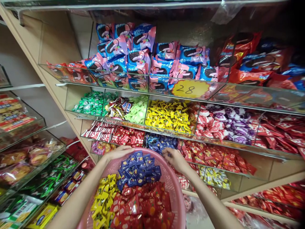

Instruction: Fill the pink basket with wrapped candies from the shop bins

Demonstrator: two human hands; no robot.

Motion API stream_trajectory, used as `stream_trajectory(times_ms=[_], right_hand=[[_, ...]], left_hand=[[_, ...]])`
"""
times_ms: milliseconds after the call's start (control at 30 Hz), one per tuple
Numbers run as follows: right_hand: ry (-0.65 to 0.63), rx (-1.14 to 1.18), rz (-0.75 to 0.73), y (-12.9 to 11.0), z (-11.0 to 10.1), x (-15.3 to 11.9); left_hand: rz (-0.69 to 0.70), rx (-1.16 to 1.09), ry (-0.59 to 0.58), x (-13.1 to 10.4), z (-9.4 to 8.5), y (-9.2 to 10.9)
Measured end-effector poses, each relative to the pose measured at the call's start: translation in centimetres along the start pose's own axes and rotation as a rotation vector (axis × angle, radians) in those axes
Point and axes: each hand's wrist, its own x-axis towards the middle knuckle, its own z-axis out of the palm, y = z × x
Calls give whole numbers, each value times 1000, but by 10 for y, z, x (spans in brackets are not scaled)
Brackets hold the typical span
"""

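A pink plastic basket [179,194] is in front of me at the lower middle. Inside it lie blue-wrapped candies [139,168], yellow-wrapped candies [103,197] and red-wrapped candies [145,205], grouped by colour. My left hand [120,153] grips the far left rim, its fingers over the edge. Just beyond the far right rim is my right hand [175,160], its fingers curled in front of a shelf bin of blue candies [158,142]. Whatever those fingers may hold is too small to make out.
Clear-fronted shelves rise ahead, with pink-and-blue cookie packs [140,60] on top and a yellow price tag [190,88] reading 28. Below are bins of green candies [89,103], yellow candies [168,116] and purple candies [239,124]. Another snack shelf [35,156] stands left.
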Motion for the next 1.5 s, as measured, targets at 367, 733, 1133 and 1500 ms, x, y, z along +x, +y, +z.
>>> stream_trajectory(times_ms=[367,733,1133,1500], right_hand=[[152,-237,275,53,39,57],[45,-316,368,65,52,66],[224,234,185,68,46,54],[161,1171,360,42,39,33]], left_hand=[[16,-7,16,-3,1,2],[26,35,10,-1,0,3],[5,-26,-15,-3,2,5],[-1,-5,12,-5,2,6]])
